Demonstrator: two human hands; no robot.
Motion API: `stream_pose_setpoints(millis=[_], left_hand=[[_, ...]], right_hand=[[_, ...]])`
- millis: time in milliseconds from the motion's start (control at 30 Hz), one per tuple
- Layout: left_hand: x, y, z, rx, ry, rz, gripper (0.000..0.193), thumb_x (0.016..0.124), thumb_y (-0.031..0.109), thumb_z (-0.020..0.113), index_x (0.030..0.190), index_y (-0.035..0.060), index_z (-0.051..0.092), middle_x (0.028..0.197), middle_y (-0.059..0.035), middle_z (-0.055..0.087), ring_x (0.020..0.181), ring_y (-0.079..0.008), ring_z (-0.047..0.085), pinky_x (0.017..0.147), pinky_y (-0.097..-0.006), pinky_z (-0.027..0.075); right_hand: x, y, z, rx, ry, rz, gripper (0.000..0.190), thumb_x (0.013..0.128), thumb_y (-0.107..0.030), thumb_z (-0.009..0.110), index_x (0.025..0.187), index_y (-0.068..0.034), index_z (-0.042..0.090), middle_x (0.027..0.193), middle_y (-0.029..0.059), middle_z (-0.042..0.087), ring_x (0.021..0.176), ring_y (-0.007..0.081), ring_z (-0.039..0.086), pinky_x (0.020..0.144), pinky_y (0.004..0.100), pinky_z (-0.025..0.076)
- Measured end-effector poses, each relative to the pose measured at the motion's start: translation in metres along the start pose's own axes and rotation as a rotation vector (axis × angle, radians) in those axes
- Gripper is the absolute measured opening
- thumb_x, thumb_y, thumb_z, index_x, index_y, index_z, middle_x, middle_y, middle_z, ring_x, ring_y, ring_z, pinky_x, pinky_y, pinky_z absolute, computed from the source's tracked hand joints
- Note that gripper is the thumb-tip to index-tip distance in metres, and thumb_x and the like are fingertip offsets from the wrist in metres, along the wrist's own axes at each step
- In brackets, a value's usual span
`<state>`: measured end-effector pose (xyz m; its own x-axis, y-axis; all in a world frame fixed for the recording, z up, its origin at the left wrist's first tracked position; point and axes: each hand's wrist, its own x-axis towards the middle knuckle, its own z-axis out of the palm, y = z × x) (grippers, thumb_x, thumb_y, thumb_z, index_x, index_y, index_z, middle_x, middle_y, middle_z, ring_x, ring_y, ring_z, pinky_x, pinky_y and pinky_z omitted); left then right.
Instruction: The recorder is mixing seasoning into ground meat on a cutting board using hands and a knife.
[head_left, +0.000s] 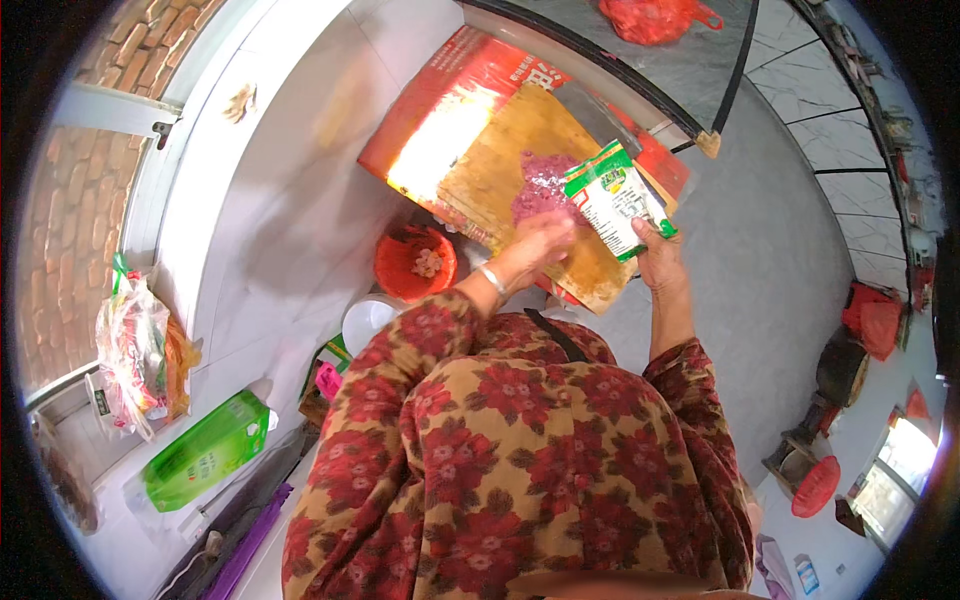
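My right hand (660, 255) is shut on a green and white plastic packet (615, 201) by its lower right edge, thumb on the printed face. The packet is tilted over a wooden cutting board (487, 172) and bears writing. On the board lies a mound of pink minced meat (536, 187), partly covered by the packet and my left hand. My left hand (536, 240), with a silver bangle at the wrist, hovers at the mound's near side. Its fingers are curled and blurred, so whether they pinch anything is unclear. A cleaver's dark blade (585, 109) appears to lie along the board's far edge.
Under the board is a red printed carton (450, 82). Left of it stand an orange-red bucket (397, 277) with pale scraps and a white bowl (367, 319). A dark-edged grey tabletop (697, 75) bears a red plastic bag (656, 19). A green pouch (210, 446) lies lower left.
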<state>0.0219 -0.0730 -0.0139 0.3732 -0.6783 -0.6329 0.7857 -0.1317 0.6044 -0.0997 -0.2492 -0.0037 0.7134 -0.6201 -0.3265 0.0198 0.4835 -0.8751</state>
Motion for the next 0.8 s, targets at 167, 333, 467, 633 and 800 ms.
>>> stream_pose_setpoints(millis=[167, 333, 467, 633, 800], left_hand=[[0.039, -0.023, 0.030, -0.422, -0.137, 0.064, 0.032, 0.091, 0.023, 0.053, 0.120, 0.0104, 0.050, 0.116, -0.0046, 0.055, 0.109, -0.0191, 0.051, 0.092, -0.0370, 0.042], [0.053, -0.032, 0.040, -0.495, -0.119, 0.078, 0.027, 0.093, 0.016, 0.049, 0.119, 0.0099, 0.050, 0.118, -0.0057, 0.055, 0.108, -0.0214, 0.053, 0.094, -0.0386, 0.043], [0.060, -0.038, 0.045, -0.506, -0.022, 0.115, 0.023, 0.091, 0.010, 0.048, 0.113, 0.0074, 0.053, 0.110, -0.0068, 0.059, 0.100, -0.0205, 0.057, 0.088, -0.0354, 0.046], [0.078, -0.049, 0.039, -0.490, 0.010, 0.083, 0.022, 0.093, 0.015, 0.047, 0.112, 0.0067, 0.054, 0.113, -0.0072, 0.059, 0.103, -0.0209, 0.056, 0.091, -0.0375, 0.045], [0.085, -0.049, 0.041, -0.543, 0.084, 0.057, 0.021, 0.094, 0.017, 0.046, 0.108, 0.0050, 0.055, 0.107, -0.0076, 0.061, 0.097, -0.0205, 0.059, 0.088, -0.0380, 0.047]], right_hand=[[-0.012, 0.011, -0.007, 0.215, 0.060, 0.082, 0.037, 0.078, 0.005, 0.062, 0.115, 0.001, 0.054, 0.109, 0.0094, 0.061, 0.097, 0.0198, 0.060, 0.084, 0.0334, 0.050], [-0.013, 0.024, -0.024, 0.160, 0.096, 0.095, 0.035, 0.080, 0.003, 0.061, 0.115, 0.001, 0.054, 0.107, 0.0092, 0.061, 0.094, 0.0207, 0.060, 0.082, 0.0349, 0.050], [-0.013, 0.023, -0.023, 0.208, 0.139, 0.161, 0.033, 0.082, 0.001, 0.061, 0.115, 0.001, 0.054, 0.106, 0.0092, 0.061, 0.094, 0.0215, 0.060, 0.081, 0.0376, 0.051], [-0.006, 0.027, -0.029, 0.207, 0.110, 0.161, 0.033, 0.083, -0.001, 0.061, 0.114, 0.001, 0.054, 0.106, 0.0088, 0.062, 0.093, 0.0215, 0.061, 0.076, 0.0386, 0.053], [0.000, 0.030, -0.030, 0.155, 0.101, 0.126, 0.030, 0.082, -0.003, 0.063, 0.111, 0.000, 0.057, 0.103, 0.0080, 0.063, 0.090, 0.0204, 0.062, 0.072, 0.0373, 0.054]])
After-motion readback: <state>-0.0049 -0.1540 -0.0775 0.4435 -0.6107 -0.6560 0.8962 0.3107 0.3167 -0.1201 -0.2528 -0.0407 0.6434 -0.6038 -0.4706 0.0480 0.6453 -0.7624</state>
